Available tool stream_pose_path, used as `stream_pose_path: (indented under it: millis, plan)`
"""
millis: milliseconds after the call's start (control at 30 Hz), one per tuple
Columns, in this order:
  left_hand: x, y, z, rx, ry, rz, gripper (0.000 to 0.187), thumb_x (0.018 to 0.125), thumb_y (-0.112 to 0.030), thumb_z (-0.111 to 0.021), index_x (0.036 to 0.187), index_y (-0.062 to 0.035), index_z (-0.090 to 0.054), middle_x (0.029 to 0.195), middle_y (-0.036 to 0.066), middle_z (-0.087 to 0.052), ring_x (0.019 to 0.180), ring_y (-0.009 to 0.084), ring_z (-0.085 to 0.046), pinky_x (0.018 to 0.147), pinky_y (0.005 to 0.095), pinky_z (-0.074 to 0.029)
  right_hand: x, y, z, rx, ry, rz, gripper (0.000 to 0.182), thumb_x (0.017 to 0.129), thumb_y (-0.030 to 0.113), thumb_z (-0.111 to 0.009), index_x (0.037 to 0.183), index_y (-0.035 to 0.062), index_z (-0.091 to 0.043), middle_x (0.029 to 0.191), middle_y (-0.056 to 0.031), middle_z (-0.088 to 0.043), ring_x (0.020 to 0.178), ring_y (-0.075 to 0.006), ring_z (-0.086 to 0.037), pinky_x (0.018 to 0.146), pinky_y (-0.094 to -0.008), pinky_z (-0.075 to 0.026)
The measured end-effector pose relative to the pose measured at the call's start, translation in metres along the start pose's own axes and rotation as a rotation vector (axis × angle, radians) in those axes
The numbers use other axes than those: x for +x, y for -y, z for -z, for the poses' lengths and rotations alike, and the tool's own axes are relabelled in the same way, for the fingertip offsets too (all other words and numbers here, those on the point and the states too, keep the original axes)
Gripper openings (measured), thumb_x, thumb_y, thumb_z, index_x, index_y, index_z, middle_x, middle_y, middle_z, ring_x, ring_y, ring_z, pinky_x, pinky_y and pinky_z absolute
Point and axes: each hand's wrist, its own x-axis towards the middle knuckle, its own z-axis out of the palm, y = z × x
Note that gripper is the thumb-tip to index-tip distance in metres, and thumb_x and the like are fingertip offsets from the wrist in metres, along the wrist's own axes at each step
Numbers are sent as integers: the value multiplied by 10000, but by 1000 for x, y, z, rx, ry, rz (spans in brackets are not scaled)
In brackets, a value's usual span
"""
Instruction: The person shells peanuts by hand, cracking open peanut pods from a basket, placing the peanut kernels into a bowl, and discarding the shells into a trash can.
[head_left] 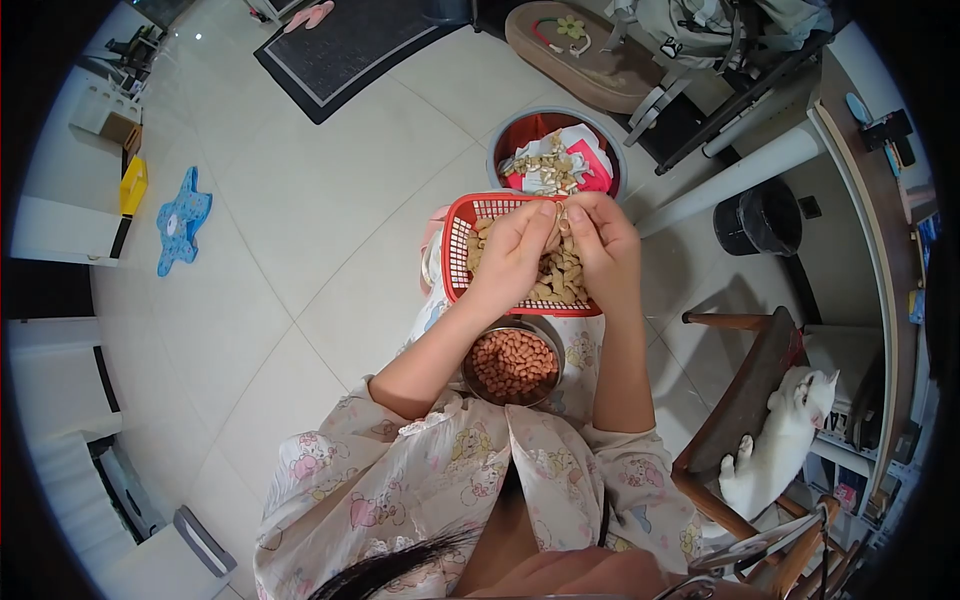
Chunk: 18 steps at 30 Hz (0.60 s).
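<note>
A red plastic basket [452,250] of unshelled peanuts [560,285] rests on the lap. Above it my left hand [522,245] and my right hand [603,245] meet, fingertips pinched together on a small peanut [562,213], partly hidden by the fingers. Nearer my body, between the forearms, a metal bowl [468,372] holds many reddish shelled peanuts [513,362]. Beyond the basket stands a round bin [493,150] with empty shells [548,165] on white and pink wrapping.
A white cat [785,440] lies on a wooden chair [735,400] at the right, beside a desk [860,200]. A black trash bin [757,218] stands under it. A dark mat [350,50], a brown cushioned board [575,60] and a blue mat [184,222] lie on the floor.
</note>
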Motion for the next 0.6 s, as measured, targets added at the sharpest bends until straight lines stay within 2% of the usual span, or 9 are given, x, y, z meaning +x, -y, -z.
stream_pose_path:
  millis: [67, 167, 300, 367, 400, 433, 500, 567, 600]
  plan:
    - [0, 0, 2, -45, 26, 20, 322, 1006, -248, -377, 752, -64, -451, 629, -59, -321, 573, 53, -276, 525, 227, -245, 0, -7, 4, 216, 30, -109, 115, 904, 106, -569, 900, -4, -603, 813, -16, -617, 741, -64, -559, 682, -204, -445]
    - [0, -1, 3, -93, 48, 55, 328, 1007, -249, -374, 728, -81, -420, 625, -60, -309, 568, 52, -267, 523, 228, -242, -1, -6, 6, 279, 39, -184, 103, 896, 94, -583, 896, -7, -604, 810, -6, -616, 742, -60, -558, 684, -201, -444]
    - [-1, -2, 7, -239, 31, 129, 327, 1004, -236, -377, 708, -99, -375, 621, -60, -295, 559, 56, -261, 519, 230, -240, -4, 4, 8, 292, 10, -192, 99, 897, 84, -577, 896, -11, -604, 812, -9, -621, 749, -61, -560, 683, -200, -445]
    - [-1, -1, 10, -372, -3, 167, 328, 1008, -208, -368, 705, -83, -390, 614, -51, -310, 558, 56, -291, 512, 219, -255, -8, 29, 12, 209, 74, -138, 80, 897, 65, -568, 896, -7, -604, 820, -16, -618, 761, -66, -559, 691, -207, -449]
    - [-2, -5, 8, -407, -43, 206, 324, 1005, -196, -369, 701, -82, -383, 613, -46, -308, 559, 63, -295, 516, 225, -260, -8, 49, 8, 310, 112, -134, 74, 896, 54, -563, 901, -9, -602, 820, -20, -615, 768, -69, -559, 690, -212, -451]
    - [-3, -12, 2, -342, -89, 207, 324, 1003, -192, -371, 698, -82, -378, 612, -43, -307, 558, 66, -295, 516, 229, -261, -12, 71, 5, 414, 154, -135, 69, 894, 42, -558, 905, -11, -599, 821, -25, -611, 775, -73, -559, 689, -216, -454]
    - [-6, -24, -2, -111, -96, 167, 322, 999, -187, -375, 695, -84, -371, 608, -38, -306, 555, 73, -294, 517, 234, -262, -20, 106, 8, 398, 267, -150, 62, 891, 27, -562, 915, -19, -595, 832, -37, -610, 790, -84, -567, 687, -228, -457]
    - [-6, -11, 3, -77, -49, 120, 321, 998, -193, -377, 695, -87, -367, 605, -37, -300, 551, 76, -288, 518, 233, -259, -23, 141, 10, 534, 414, -162, 61, 877, 9, -585, 925, -27, -591, 836, -49, -615, 800, -91, -573, 673, -232, -456]
    - [-7, -5, 5, -61, -26, 96, 321, 997, -196, -378, 695, -88, -365, 603, -37, -297, 550, 78, -285, 519, 232, -257, -21, 153, 14, 527, 418, -148, 61, 877, 9, -585, 925, -27, -591, 836, -49, -615, 800, -91, -573, 673, -232, -456]
